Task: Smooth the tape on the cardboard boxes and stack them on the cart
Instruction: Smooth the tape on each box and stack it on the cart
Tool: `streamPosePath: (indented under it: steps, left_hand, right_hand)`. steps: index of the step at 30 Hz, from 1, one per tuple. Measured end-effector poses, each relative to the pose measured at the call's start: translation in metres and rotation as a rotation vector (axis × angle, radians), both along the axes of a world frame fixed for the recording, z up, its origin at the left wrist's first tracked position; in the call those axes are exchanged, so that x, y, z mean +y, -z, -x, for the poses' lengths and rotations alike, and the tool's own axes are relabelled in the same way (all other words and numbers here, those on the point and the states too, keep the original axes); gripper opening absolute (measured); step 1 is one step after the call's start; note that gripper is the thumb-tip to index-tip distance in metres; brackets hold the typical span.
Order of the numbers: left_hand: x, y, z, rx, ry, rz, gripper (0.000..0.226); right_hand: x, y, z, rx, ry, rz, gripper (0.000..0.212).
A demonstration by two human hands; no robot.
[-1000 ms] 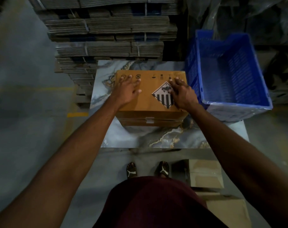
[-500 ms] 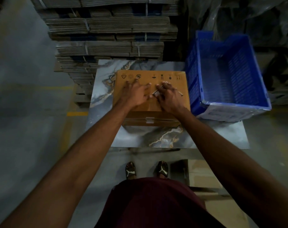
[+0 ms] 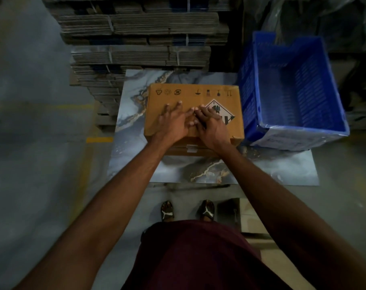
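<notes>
A brown cardboard box (image 3: 173, 97) with printed handling symbols and a black-and-white diamond label lies on a marble-patterned tabletop (image 3: 136, 162). My left hand (image 3: 173, 122) lies flat on the middle of the box top, fingers spread and straight. My right hand (image 3: 209, 122) presses flat beside it, its fingertips meeting those of the left hand and partly covering the diamond label. A strip of tape shows on the box's near side (image 3: 191, 148), below my wrists.
A blue plastic crate (image 3: 299, 95) stands on the table's right side, touching the box. Bundled flat cardboard stacks (image 3: 140, 45) rise behind the table. More cardboard boxes (image 3: 253, 216) sit on the floor by my right foot. Grey floor with yellow lines lies left.
Both hands slid from the box's outer parts inward to its middle, then a little nearer to me; the fingertips now touch. The box has not moved.
</notes>
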State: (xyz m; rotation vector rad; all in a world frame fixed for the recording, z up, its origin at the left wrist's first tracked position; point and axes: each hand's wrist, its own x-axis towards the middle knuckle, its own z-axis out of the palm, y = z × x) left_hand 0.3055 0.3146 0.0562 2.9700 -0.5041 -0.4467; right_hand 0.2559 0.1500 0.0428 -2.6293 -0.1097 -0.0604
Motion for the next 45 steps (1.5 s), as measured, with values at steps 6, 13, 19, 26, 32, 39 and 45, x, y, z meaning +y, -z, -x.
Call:
streamPosePath:
  steps: [6, 13, 19, 26, 32, 39, 45]
  left_hand:
    - [0.004, -0.025, 0.009, 0.015, 0.055, 0.013, 0.062]
    - [0.016, 0.000, 0.031, -0.095, -0.021, 0.066, 0.061]
    - [0.047, 0.007, 0.038, -0.097, -0.070, 0.205, 0.067]
    - [0.052, 0.000, 0.031, -0.118, -0.043, 0.211, 0.070]
    - [0.070, 0.021, 0.040, -0.127, -0.132, 0.389, 0.071]
    - [0.087, 0.003, 0.022, -0.173, -0.046, 0.375, 0.063]
    - [0.084, 0.025, 0.020, -0.216, -0.165, 0.495, 0.064]
  right_hand:
    - [-0.006, -0.013, -0.003, 0.024, -0.040, 0.132, 0.049]
    - [-0.008, 0.001, 0.010, 0.040, -0.015, 0.136, 0.053]
    - [-0.030, 0.004, 0.031, 0.045, 0.093, 0.059, 0.064]
    - [-0.041, -0.004, 0.023, 0.061, 0.056, 0.035, 0.063]
    - [-0.067, 0.008, 0.036, 0.041, 0.104, -0.103, 0.062]
    - [-0.083, 0.006, 0.028, -0.020, 0.099, -0.115, 0.053]
    - [-0.087, 0.013, 0.028, -0.038, 0.143, -0.191, 0.054]
